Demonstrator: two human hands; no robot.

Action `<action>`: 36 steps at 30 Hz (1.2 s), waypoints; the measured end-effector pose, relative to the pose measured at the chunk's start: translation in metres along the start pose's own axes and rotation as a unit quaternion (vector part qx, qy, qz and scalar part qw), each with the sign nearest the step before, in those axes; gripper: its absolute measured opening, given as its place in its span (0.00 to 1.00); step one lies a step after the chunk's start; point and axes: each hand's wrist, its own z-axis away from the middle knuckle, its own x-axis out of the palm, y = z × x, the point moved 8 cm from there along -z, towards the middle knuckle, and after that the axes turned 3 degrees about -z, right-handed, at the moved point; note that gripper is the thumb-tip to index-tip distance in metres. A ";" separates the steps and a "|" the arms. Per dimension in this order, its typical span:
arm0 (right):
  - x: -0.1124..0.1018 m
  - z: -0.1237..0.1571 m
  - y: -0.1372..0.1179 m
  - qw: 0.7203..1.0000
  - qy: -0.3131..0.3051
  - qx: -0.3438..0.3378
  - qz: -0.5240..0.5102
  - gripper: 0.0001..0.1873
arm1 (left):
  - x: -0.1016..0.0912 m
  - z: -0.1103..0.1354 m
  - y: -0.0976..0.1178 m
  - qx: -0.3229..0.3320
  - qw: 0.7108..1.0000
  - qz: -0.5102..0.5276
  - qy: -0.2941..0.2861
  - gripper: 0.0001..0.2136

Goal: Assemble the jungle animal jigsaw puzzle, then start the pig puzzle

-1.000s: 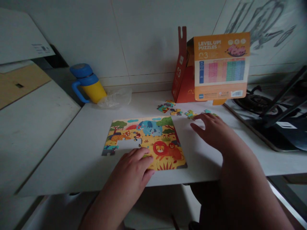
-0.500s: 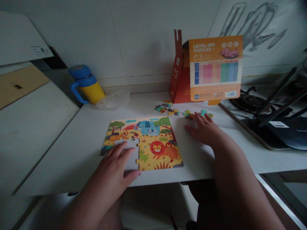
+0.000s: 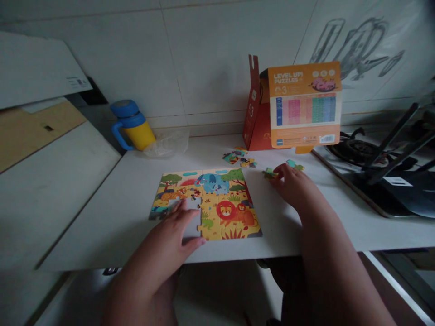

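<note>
A jigsaw puzzle with elephants, lions and a leopard lies on the white counter, with a gap at its lower left. My left hand rests over that gap, fingers spread, the thumb by the puzzle's bottom edge. To the right of the puzzle, my right hand pinches a green and yellow puzzle piece between thumb and fingers. Another puzzle piece, teal and green, lies just behind that hand. Several loose puzzle pieces sit behind the puzzle's far edge.
An orange and red puzzle box stands open against the wall. At the back left are a blue and yellow jug and a clear plastic bag. A gas stove occupies the right side; white boards lean at left.
My right hand has closed its fingers on a puzzle piece and drawn it slightly nearer to me. The left hand stays over the gap. The camera view has tilted and shifted a little.
</note>
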 end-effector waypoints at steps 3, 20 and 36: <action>-0.002 0.002 0.000 1.000 -0.017 0.010 -0.007 0.09 | -0.002 -0.003 0.003 0.007 1.000 0.004 0.006 0.24; -0.004 0.020 0.006 0.999 0.041 -0.020 0.012 0.23 | -0.043 -0.003 0.016 0.043 0.988 0.029 0.143 0.10; -0.005 0.014 0.002 0.983 0.034 -0.051 -0.175 0.28 | -0.041 -0.013 0.012 0.064 0.987 0.019 0.148 0.05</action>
